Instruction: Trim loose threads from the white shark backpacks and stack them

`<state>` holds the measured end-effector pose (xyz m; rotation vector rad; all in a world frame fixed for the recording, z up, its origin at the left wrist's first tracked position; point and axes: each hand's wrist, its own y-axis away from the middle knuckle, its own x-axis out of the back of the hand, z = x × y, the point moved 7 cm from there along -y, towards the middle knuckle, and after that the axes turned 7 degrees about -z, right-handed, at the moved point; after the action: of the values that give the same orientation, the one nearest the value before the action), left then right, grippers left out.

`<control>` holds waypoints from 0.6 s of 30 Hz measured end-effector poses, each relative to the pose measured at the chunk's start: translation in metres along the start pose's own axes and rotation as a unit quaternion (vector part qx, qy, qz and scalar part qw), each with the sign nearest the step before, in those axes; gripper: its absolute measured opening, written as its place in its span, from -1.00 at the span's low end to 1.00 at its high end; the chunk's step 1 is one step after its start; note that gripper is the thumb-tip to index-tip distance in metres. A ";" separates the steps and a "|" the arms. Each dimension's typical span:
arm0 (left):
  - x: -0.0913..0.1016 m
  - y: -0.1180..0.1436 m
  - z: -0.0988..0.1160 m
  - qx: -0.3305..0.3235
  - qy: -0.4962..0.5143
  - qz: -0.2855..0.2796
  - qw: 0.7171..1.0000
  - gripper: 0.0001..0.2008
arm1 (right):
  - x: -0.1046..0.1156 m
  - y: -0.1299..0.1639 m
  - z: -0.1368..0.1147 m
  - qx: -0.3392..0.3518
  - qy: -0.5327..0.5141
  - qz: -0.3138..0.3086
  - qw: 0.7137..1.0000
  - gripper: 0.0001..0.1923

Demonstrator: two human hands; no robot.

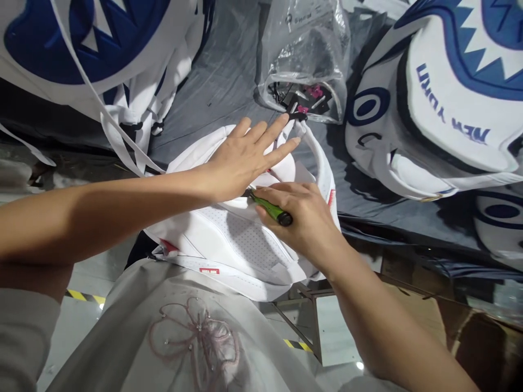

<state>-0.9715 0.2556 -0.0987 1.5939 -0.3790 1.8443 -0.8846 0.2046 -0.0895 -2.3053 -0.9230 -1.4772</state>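
A white backpack (229,272) with grey dotted mesh panels and small red labels lies in front of me, its straps towards my body. My left hand (249,155) rests flat across its upper part, fingers spread, touching the white fabric. My right hand (300,209) is closed around a small tool with a green and black handle (269,209). The tool points left, and its tip is hidden at my left wrist, so I cannot tell its exact kind. A black loop (297,116) shows just past my left fingertips.
Beyond the backpack, a clear plastic bag (304,38) holds black and pink small parts on the dark cloth-covered table (224,60). White-and-blue shark-face backpacks stand left (134,87) and right (461,109). Cardboard boxes (412,307) sit below the right edge.
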 end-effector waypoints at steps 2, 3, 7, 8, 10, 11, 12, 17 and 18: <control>0.000 0.000 0.000 0.000 -0.004 -0.001 1.000 -0.09 | 0.000 0.000 0.000 0.001 -0.021 -0.007 1.000 -0.80; 0.000 0.000 0.000 0.001 -0.007 0.000 1.000 -0.10 | 0.000 0.000 0.001 -0.004 -0.023 -0.009 1.000 -0.81; 0.000 0.000 -0.001 0.004 -0.009 0.000 1.000 -0.08 | 0.001 0.000 0.001 -0.011 -0.021 -0.003 1.000 -0.81; -0.001 0.000 -0.001 0.005 -0.007 -0.001 1.000 -0.07 | 0.001 0.000 0.001 -0.009 -0.023 -0.005 1.000 -0.81; -0.001 0.000 -0.001 0.004 -0.003 -0.001 1.000 -0.07 | 0.001 0.000 0.000 -0.016 -0.010 -0.008 1.000 -0.83; -0.001 0.000 -0.001 0.002 -0.001 0.001 1.000 -0.07 | 0.001 0.000 0.001 -0.020 -0.003 -0.009 1.000 -0.84; -0.001 0.000 -0.001 0.000 0.002 0.003 1.000 -0.07 | 0.002 -0.001 0.000 -0.020 -0.001 -0.010 1.000 -0.84; -0.002 0.000 -0.002 -0.004 0.007 0.008 1.000 -0.07 | 0.002 -0.001 0.001 -0.038 0.013 -0.023 0.999 -0.85; -0.002 0.000 -0.002 -0.005 0.005 0.008 1.000 -0.06 | 0.002 -0.001 0.001 -0.043 0.019 -0.021 0.999 -0.85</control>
<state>-0.9728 0.2562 -0.1008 1.5776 -0.3977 1.8591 -0.8844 0.2067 -0.0882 -2.3217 -0.9206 -1.6017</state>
